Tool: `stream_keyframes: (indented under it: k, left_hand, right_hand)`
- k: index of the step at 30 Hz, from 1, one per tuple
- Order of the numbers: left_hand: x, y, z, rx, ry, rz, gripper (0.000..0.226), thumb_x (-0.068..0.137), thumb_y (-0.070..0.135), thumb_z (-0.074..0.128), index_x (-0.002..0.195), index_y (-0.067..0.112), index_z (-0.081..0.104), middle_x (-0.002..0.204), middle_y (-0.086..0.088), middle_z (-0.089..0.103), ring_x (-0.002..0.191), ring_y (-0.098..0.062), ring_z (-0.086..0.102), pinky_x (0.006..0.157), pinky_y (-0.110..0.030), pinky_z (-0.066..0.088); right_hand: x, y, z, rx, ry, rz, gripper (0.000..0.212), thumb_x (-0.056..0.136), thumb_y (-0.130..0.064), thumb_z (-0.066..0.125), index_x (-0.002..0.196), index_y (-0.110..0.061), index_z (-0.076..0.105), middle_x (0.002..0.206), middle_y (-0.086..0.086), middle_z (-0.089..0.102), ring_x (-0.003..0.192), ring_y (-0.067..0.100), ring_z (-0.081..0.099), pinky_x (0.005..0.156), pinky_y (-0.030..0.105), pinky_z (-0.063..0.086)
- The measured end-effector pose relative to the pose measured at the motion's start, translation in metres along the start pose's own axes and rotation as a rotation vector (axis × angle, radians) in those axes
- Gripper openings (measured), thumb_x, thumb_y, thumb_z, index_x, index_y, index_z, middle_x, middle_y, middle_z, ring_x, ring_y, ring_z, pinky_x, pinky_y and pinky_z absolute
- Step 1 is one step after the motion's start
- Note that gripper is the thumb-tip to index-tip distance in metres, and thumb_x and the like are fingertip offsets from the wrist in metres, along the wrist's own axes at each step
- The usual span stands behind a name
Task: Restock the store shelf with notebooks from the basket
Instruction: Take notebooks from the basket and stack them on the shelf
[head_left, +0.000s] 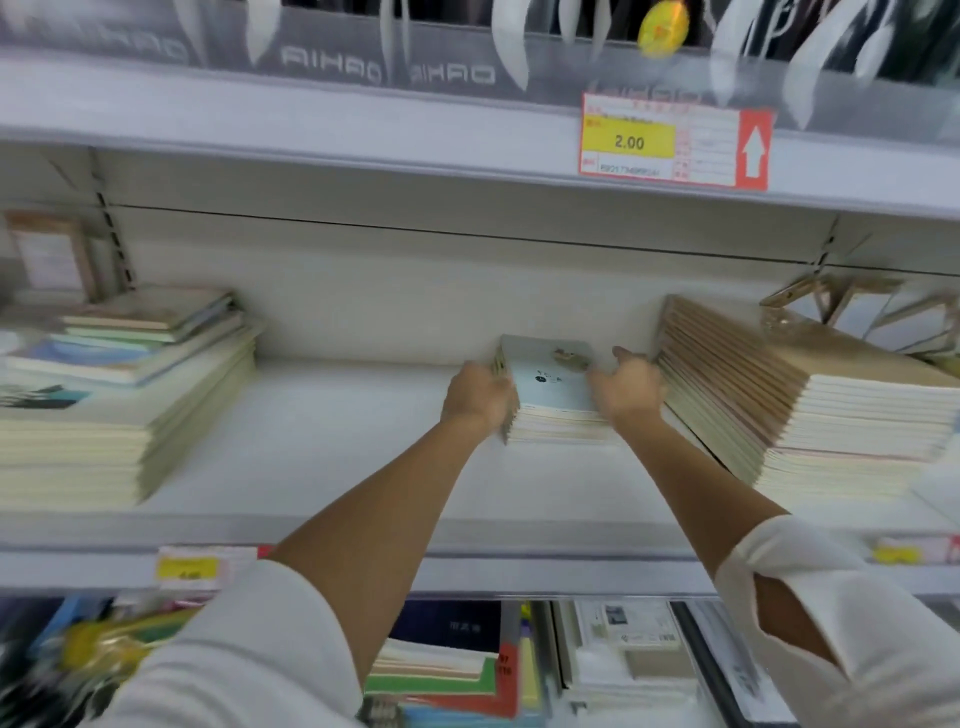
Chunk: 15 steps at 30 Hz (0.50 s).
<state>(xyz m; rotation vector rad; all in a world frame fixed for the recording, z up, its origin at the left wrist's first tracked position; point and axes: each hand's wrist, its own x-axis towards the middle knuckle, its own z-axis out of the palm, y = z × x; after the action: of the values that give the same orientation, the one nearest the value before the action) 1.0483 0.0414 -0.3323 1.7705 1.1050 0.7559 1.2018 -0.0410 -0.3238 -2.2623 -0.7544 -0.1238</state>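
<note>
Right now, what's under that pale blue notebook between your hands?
More notebooks: the pale blue notebook tops a small stack resting on the white shelf. The left hand and right hand cover the stack's sides, so their covers can't be seen.

I am stretching both arms forward and up toward the notebook stack (550, 387), elbows nearly straight, with my white sleeves sitting around the elbows. My left hand (480, 395) is gripping the stack's left side, fingers curling round its edge and the back of the hand facing me. My right hand (631, 388) is clasping the stack's right side, thumb pointing away from me, fingers lying over the cover
</note>
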Motion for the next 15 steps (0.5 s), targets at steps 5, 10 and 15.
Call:
stream_keyframes:
  k: [5, 10, 15]
  left_hand:
    - [-0.048, -0.014, -0.069, 0.171, 0.254, 0.033, 0.018, 0.077, 0.003, 0.047, 0.066, 0.017, 0.045, 0.067, -0.003, 0.048, 0.062, -0.027, 0.047, 0.055, -0.024, 0.031]
    - [-0.108, -0.052, -0.163, 0.183, 0.407, 0.006, 0.018, 0.07, -0.002, 0.047, 0.062, 0.013, 0.045, 0.061, -0.005, 0.041, 0.057, -0.025, 0.037, 0.054, -0.025, 0.03]
    - [-0.179, -0.122, -0.275, 0.208, 0.565, -0.075, 0.024, 0.074, -0.002, 0.048, 0.057, 0.009, 0.035, 0.056, -0.007, 0.034, 0.056, -0.026, 0.033, 0.054, -0.029, 0.029]
  right_hand:
    - [-0.074, -0.054, 0.004, 0.306, 0.027, -0.247, 0.024, 0.087, -0.02, 0.059, 0.107, -0.008, 0.059, 0.1, 0.008, 0.06, 0.092, 0.027, 0.058, 0.076, 0.03, 0.042]
    - [-0.175, -0.128, 0.02, 0.503, -0.113, -0.42, 0.006, 0.087, -0.015, 0.057, 0.085, -0.013, 0.052, 0.065, -0.005, 0.05, 0.063, 0.016, 0.051, 0.063, 0.032, 0.042]
    - [-0.284, -0.191, 0.054, 0.591, -0.354, -0.528, 0.004, 0.087, -0.016, 0.056, 0.086, -0.012, 0.056, 0.064, -0.004, 0.053, 0.059, 0.015, 0.051, 0.061, 0.034, 0.045]
